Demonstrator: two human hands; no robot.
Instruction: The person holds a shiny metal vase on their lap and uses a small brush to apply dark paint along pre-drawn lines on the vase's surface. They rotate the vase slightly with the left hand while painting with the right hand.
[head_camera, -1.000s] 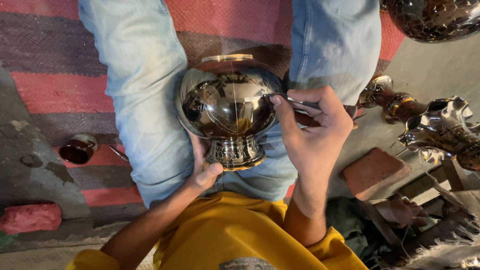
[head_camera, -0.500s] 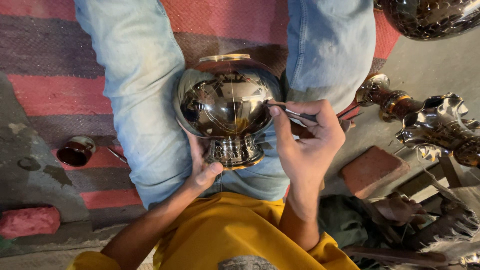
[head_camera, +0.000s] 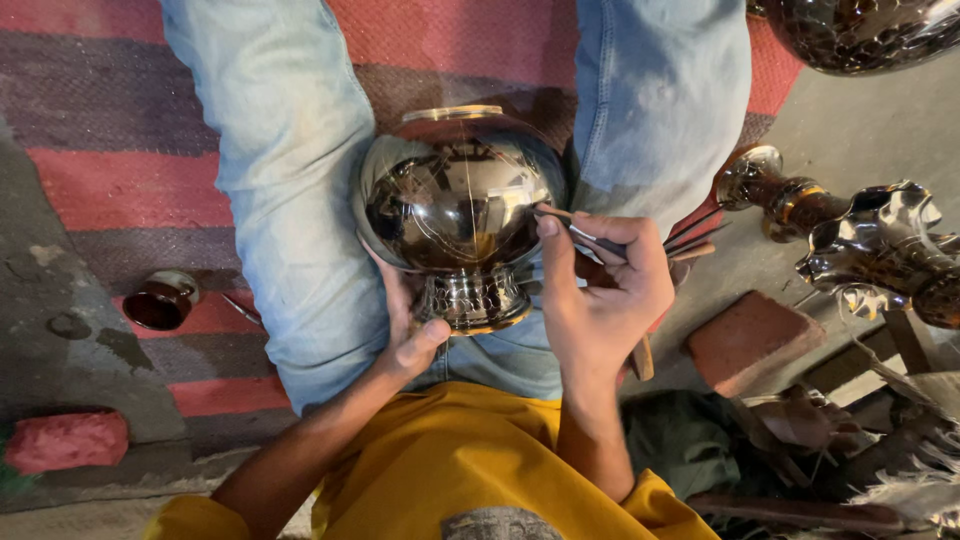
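A shiny round metal vessel (head_camera: 455, 205) with a patterned foot rests in my lap between my legs in light blue jeans. My left hand (head_camera: 410, 330) grips the vessel by its foot from below and the left. My right hand (head_camera: 600, 300) is closed on a thin metal engraving tool (head_camera: 590, 240), whose tip touches the vessel's right side. Several more thin tools stick out past my right fingers.
A small dark cup (head_camera: 160, 300) stands on the red and purple striped mat (head_camera: 110, 180) at left. A red block (head_camera: 65, 440) lies lower left. Polished metal pieces (head_camera: 870, 250) and a brown pad (head_camera: 750, 340) sit at right; another shiny vessel (head_camera: 860, 30) is top right.
My right hand has shifted slightly down the vessel's right side with the tool. The vessel and left hand stay almost in place.
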